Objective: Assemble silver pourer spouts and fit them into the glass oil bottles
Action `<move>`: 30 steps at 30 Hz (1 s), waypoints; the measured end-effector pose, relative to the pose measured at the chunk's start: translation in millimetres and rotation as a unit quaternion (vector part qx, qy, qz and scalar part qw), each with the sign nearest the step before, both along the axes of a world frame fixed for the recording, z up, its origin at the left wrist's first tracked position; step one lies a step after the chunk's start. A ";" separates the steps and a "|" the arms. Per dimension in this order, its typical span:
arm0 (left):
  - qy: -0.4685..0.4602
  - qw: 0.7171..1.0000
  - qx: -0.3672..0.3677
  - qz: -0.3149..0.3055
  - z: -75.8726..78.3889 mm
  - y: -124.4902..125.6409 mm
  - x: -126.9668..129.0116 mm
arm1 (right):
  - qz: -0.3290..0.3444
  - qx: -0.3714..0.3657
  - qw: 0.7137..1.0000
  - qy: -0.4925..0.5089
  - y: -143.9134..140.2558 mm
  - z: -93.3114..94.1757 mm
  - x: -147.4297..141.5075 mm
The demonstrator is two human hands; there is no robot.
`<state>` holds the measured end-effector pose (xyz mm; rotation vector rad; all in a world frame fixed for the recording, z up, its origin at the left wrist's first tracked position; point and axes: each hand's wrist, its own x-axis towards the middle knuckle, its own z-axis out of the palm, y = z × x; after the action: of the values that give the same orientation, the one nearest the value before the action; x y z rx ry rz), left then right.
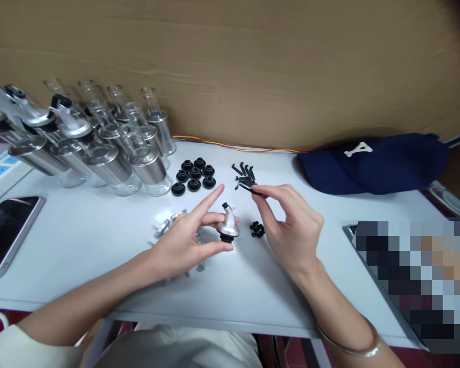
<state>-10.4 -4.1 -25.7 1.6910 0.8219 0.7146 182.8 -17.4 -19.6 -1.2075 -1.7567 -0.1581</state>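
Between the thumb and fingers of my left hand (178, 243) is a silver bottle pourer (228, 223), upright, with a black ribbed stopper below and a black tip on its spout. My right hand (295, 230) pinches a thin black lever (248, 189), just above a pile of similar black levers (246, 169). Small black caps (257, 229) lie in a cluster left of my right hand. Several black ribbed stoppers (194, 185) stand in rows beyond my left hand. Loose silver pourer bodies (163, 228) are partly hidden beneath it.
Several glass bottles with metal sleeves (149, 164) stand at the back left, some topped with pourers (73, 124). A phone (11, 237) lies at the left. At the right are a navy cap (375, 166) and a blurred-out flat object (414, 291). A cardboard wall (253, 71) rises behind.
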 end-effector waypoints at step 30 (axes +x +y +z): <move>-0.070 0.997 0.018 -0.008 -1.2 -2.0 -0.4 | 0.147 0.027 0.988 0.048 -3.3 -0.6 -7.1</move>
<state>-10.8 -6.1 -26.9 1.6563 0.7001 0.8315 175.7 -20.7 -20.2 -0.8903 -1.8108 0.0277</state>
